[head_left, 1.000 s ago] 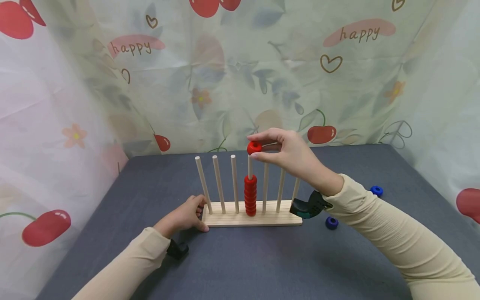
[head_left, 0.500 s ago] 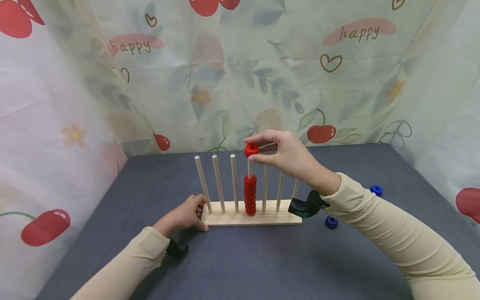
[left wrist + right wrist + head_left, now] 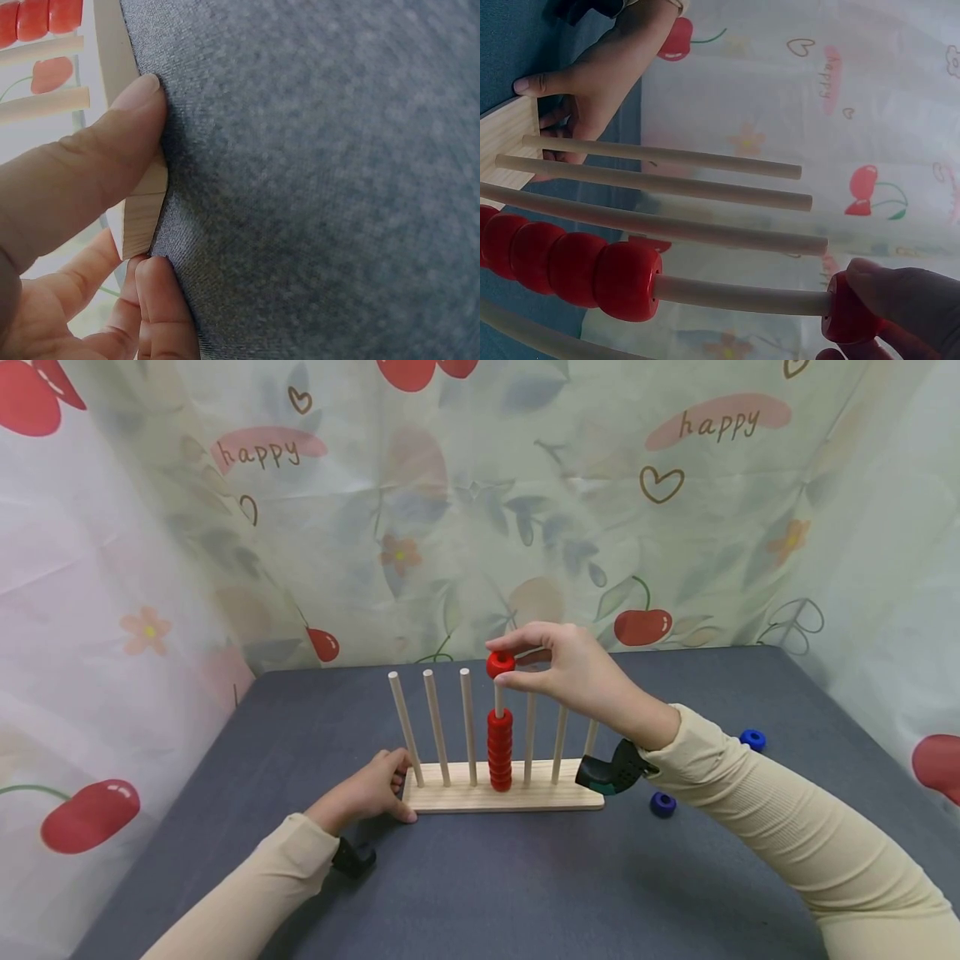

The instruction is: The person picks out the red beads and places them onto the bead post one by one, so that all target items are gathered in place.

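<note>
A wooden peg rack [image 3: 510,802] with several upright pegs stands on the table. My left hand [image 3: 372,789] grips the left end of its base; in the left wrist view the thumb [image 3: 124,139] lies along the front edge, with fingers at the end and behind. Red beads [image 3: 499,752] are stacked on the lower part of the middle peg. At that peg's tip, my right hand [image 3: 573,672] pinches one more red bead [image 3: 847,311] between thumb and fingers. Bare peg shows between this bead and the stack. The hand partly covers the pegs to the right.
Two blue beads lie on the dark table [image 3: 480,885] to the right, one bead [image 3: 663,804] near the rack's right end and another bead [image 3: 753,740] farther back beyond the right forearm. Behind the table hangs a printed curtain [image 3: 465,527].
My right hand has moved slightly left and down, bringing the pinched red bead from beside the middle peg's top onto its tip. The left hand keeps its hold on the base.
</note>
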Available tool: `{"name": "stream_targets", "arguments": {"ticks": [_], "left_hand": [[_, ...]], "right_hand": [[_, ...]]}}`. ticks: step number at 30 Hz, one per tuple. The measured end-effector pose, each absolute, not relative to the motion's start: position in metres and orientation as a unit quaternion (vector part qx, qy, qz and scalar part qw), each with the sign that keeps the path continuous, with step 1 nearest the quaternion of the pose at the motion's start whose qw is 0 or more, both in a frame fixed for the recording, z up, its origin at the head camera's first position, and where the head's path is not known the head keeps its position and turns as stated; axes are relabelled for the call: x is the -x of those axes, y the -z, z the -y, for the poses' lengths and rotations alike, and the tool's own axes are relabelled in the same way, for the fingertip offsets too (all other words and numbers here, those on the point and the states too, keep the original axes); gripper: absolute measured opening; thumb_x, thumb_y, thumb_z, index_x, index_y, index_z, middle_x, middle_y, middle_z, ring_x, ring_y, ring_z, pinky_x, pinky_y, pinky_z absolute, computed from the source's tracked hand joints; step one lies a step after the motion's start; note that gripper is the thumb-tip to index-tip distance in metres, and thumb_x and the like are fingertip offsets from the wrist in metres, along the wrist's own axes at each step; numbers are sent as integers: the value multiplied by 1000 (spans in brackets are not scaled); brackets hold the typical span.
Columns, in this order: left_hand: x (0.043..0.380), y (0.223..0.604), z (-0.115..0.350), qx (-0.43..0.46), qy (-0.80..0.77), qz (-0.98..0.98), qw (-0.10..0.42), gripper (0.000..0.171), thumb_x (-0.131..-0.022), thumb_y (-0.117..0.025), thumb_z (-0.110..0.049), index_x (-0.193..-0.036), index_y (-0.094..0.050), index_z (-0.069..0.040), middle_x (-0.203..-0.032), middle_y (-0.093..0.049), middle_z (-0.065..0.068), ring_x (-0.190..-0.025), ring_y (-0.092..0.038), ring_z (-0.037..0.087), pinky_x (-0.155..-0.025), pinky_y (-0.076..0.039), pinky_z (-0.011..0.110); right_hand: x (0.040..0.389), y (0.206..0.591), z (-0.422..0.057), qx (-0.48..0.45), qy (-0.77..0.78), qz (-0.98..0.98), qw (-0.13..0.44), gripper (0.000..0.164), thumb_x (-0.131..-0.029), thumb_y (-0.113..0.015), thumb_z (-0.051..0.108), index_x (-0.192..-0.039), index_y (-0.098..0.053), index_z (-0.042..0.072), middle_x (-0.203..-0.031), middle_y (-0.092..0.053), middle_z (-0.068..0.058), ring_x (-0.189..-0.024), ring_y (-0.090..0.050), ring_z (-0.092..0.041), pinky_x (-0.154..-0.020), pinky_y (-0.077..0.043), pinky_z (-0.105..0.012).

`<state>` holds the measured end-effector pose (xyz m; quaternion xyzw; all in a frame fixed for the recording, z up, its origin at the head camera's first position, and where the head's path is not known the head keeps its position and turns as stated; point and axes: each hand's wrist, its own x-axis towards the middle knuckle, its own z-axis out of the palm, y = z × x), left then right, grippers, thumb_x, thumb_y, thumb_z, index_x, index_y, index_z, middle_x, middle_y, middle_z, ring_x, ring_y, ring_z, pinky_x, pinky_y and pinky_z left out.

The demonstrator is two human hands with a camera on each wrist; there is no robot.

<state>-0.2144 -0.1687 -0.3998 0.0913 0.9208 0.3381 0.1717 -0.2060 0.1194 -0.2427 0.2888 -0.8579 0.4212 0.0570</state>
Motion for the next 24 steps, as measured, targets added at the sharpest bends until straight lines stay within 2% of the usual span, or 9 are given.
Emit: {"name": "stream_targets", "arguments": {"ticks": [14,24], "left_hand": [[215,401,168,-85,-334,-922,174,66,-62,-88,1,-116,-50,1,-110,-43,15,-97,-47,25,-88,-43,41],[215,400,168,-91,-334,-922,172,65,-62,-88,1,-115,-50,1,-108,-42,14,-95,-46,25,-85,-42,38]], "right_hand": [[205,242,-121,-277,-414,866,41,41,-80,-79,15,-120,-68,13,-120,-67,-2,-105,-65,-20,-89,-52,-38],[206,242,-121,-281,-413,865,43,41,-81,-78,15,-120,-68,12,-121,-67,-5,-106,-65,-21,-90,-52,-39]]}}
